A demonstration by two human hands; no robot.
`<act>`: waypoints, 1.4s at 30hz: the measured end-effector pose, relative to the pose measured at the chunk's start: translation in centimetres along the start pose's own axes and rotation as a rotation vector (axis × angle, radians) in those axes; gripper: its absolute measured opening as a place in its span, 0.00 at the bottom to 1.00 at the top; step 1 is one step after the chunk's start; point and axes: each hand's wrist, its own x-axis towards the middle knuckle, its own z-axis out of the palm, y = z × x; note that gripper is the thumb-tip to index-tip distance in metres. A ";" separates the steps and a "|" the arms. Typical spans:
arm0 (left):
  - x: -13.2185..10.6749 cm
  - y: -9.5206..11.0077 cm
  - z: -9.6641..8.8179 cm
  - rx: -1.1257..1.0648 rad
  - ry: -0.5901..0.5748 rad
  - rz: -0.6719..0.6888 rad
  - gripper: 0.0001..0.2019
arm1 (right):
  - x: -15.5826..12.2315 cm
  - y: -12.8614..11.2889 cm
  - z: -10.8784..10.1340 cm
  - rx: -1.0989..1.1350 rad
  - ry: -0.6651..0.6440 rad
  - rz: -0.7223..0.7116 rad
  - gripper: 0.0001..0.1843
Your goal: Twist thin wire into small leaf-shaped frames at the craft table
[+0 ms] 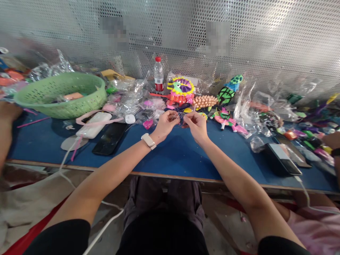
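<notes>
My left hand [166, 124], with a light watch band on its wrist, and my right hand [196, 124] meet above the blue table. Fingertips of both hands are pinched on a thin, wire-like piece [181, 114], too small to make out fully. Just beyond them stand modelled clay figures: a yellow, purple and red creature [182, 88], a tan spiky one [205, 101] and a green turtle-like one [226, 95]. A pink and green figure [225, 117] lies right of my right hand. Left of my left hand is a magenta clay lump [148, 123].
A green basket [61, 109] and a black phone [110, 138] are at left, beside a white power bank [94, 124]. A red-capped bottle [158, 75] stands behind. Clear plastic bags and another phone [283, 159] lie right. Other people's arms [6, 124] show at both sides.
</notes>
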 end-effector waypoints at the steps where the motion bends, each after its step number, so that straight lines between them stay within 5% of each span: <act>1: 0.0 0.0 0.0 0.006 -0.001 0.002 0.15 | 0.0 0.0 0.0 0.000 -0.002 -0.002 0.19; 22: -0.8 0.5 -0.2 0.107 -0.245 -0.067 0.11 | 2.3 -0.1 -2.7 0.034 0.180 -0.088 0.21; 31: -1.0 0.4 -1.0 0.490 -0.084 0.291 0.11 | 2.8 0.6 -3.0 0.078 0.233 -0.062 0.23; 35: -1.1 0.7 -1.3 0.614 -0.097 0.416 0.08 | 2.7 0.6 -2.8 0.120 0.245 -0.045 0.22; 42: -0.8 1.1 -1.6 0.737 -0.086 0.458 0.05 | 2.4 0.7 -2.5 0.115 0.238 0.002 0.22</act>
